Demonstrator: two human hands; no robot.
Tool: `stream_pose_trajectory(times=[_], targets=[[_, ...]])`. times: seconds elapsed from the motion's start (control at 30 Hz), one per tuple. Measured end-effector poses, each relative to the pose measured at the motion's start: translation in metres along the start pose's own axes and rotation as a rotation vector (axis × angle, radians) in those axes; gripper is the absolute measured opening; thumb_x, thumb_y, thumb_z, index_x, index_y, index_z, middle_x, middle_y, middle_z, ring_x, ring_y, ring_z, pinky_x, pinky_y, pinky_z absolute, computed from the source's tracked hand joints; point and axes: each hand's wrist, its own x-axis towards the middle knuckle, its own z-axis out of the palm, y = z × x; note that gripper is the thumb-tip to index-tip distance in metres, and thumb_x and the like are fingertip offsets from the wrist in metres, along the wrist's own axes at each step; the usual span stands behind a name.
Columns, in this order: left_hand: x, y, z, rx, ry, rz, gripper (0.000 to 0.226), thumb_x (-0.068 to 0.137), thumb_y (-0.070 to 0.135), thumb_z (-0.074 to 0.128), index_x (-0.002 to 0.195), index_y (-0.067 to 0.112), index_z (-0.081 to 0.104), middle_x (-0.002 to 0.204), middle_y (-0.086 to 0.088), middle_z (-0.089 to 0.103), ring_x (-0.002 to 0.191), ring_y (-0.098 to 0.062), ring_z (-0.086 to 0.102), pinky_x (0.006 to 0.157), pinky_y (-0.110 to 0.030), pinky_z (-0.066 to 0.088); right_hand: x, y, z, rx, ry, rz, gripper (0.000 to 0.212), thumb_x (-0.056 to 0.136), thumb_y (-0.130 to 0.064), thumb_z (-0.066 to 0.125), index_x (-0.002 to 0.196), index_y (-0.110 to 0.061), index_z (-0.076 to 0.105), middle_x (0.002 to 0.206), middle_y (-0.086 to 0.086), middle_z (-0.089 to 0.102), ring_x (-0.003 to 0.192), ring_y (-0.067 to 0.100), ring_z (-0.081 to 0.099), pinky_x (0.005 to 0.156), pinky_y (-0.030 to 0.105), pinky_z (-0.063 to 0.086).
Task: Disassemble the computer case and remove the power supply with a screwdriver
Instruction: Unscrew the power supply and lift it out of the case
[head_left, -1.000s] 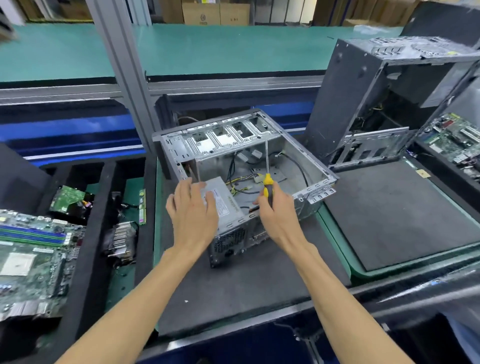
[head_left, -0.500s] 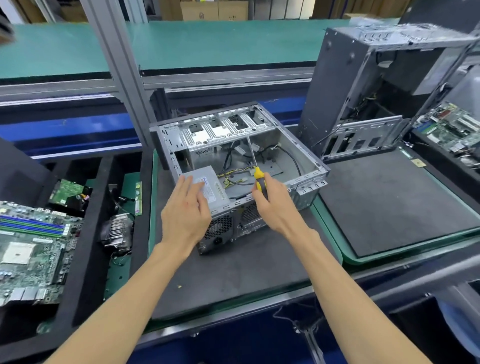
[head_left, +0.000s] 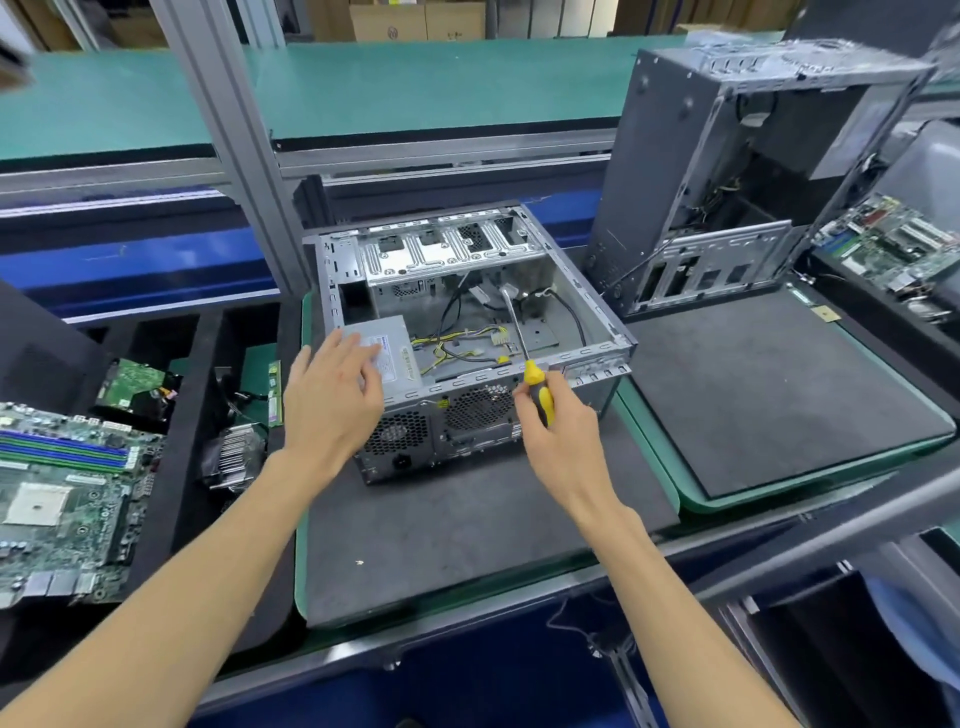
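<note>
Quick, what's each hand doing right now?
Left hand: open, fingers spread at the grey metal power supply box.
Right hand: closed around the yellow-and-black-handled screwdriver.

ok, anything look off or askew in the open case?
Little stands out. Inside the open case, loose yellow and black cables lie unplugged across the floor. The power supply still sits in its corner under the left hand. The right hand holds the screwdriver.
</note>
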Motion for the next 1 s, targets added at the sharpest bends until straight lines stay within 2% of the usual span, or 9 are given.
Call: stream_pose_trajectory(times=[0.07,0.13,0.2,0.27,0.37,0.53,1.0], targets=[[-0.005,0.006,-0.001,0.043,0.014,0.076,0.045,0.099,0.030,0.033,0.124,0.013,0.067,0.137,-0.007,0.060,0.140,-0.023,0.042,0.119,-0.047,0.025,-0.012,0.000,0.007,0.089,-0.032,0.086,0.026,0.102,-0.035,0.054,0.077,-0.031,0.049,0.055,-0.015,0.041,0.051,0.007,0.032,0.048,0.018,0.029],[-0.014,0.014,-0.002,-0.027,-0.023,0.192,0.044,0.100,0.033,0.038,0.131,0.013,0.063,0.142,-0.007,0.056,0.140,-0.020,0.042,0.121,-0.044,0.025,-0.027,-0.001,0.015,0.192,-0.085,0.192,0.030,0.100,-0.043,0.054,0.073,-0.031,0.050,0.056,-0.015,0.038,0.051,0.008,0.030,0.049,0.022,0.030],[-0.026,0.019,-0.001,-0.062,-0.070,0.315,0.048,0.097,0.039,0.045,0.137,0.017,0.059,0.145,-0.003,0.054,0.138,-0.017,0.046,0.119,-0.041,0.030,-0.042,-0.001,0.027,0.356,-0.145,0.313,0.028,0.102,-0.045,0.049,0.080,-0.032,0.060,0.054,-0.013,0.037,0.046,0.009,0.028,0.044,0.023,0.026],[-0.031,0.017,0.000,-0.016,-0.066,0.387,0.050,0.094,0.039,0.058,0.139,0.018,0.057,0.146,-0.001,0.054,0.135,-0.016,0.050,0.117,-0.041,0.034,-0.057,-0.002,0.037,0.484,-0.187,0.421,0.031,0.104,-0.043,0.046,0.083,-0.034,0.066,0.051,-0.011,0.035,0.041,0.007,0.025,0.039,0.017,0.021],[-0.032,0.013,0.001,0.029,-0.031,0.408,0.055,0.089,0.031,0.071,0.140,0.018,0.057,0.145,-0.001,0.054,0.132,-0.018,0.053,0.115,-0.042,0.038,-0.074,-0.001,0.048,0.488,-0.252,0.489,0.033,0.106,-0.043,0.045,0.087,-0.029,0.067,0.051,-0.009,0.033,0.039,0.008,0.024,0.037,0.017,0.020],[-0.031,0.011,0.005,0.006,0.042,0.423,0.051,0.088,0.024,0.073,0.137,0.021,0.060,0.142,0.002,0.058,0.129,-0.015,0.056,0.111,-0.041,0.043,-0.079,-0.004,0.055,0.433,-0.292,0.535,0.033,0.107,-0.039,0.042,0.098,-0.016,0.064,0.050,-0.008,0.034,0.038,0.009,0.025,0.037,0.018,0.021],[-0.031,0.015,0.004,-0.054,0.045,0.380,0.042,0.089,0.021,0.070,0.131,0.022,0.066,0.139,0.004,0.060,0.129,-0.011,0.056,0.113,-0.037,0.040,-0.077,-0.009,0.055,0.454,-0.294,0.524,0.033,0.107,-0.037,0.043,0.098,-0.013,0.064,0.051,-0.008,0.032,0.040,0.009,0.023,0.037,0.019,0.020]])
